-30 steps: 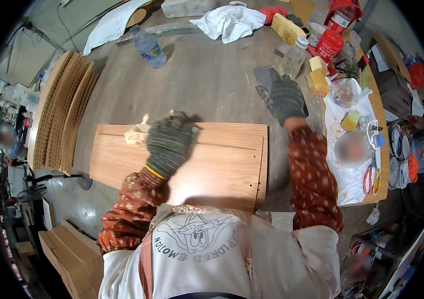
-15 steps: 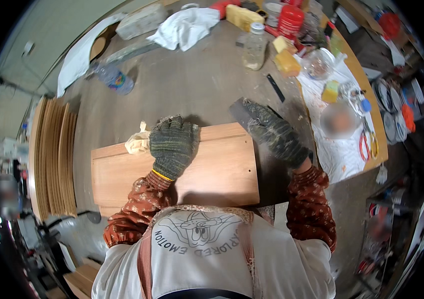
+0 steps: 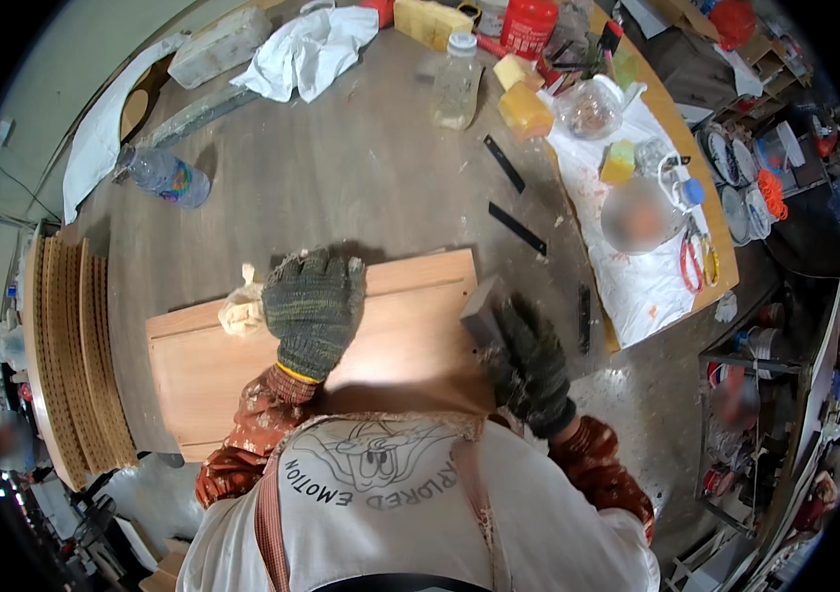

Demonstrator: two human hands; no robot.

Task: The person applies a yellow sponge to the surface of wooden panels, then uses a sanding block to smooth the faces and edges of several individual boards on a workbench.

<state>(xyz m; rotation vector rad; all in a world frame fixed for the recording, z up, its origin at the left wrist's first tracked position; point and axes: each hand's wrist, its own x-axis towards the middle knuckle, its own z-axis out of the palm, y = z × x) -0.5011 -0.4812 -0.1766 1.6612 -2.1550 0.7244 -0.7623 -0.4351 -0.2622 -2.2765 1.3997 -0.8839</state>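
A light-brown wooden panel [image 3: 400,335], with a groove along its far side and small holes near its right end, lies on the table before me. My left hand [image 3: 313,306], in a dark knitted glove, is closed over the panel's far edge. Beside its outer side lies a crumpled cream cloth [image 3: 241,308], partly hidden by the glove. My right hand [image 3: 530,370], gloved alike, grips a grey sanding block [image 3: 482,312]. That block is tilted against the panel's right end. Its lower part is covered by my fingers.
Several slatted wooden panels [image 3: 70,355] stand at the left. Three black strips, one a flat bar [image 3: 516,228], lie on the right. A plastic bottle [image 3: 168,178] is at far left, a jar [image 3: 457,84] at the back. Scissors [image 3: 698,259] rest on white sheeting [image 3: 627,301].
My right hand has come nearer to me, bringing the sanding block to the panel's right end. The left hand stays on the panel. The whole view has shifted, and more black strips show.
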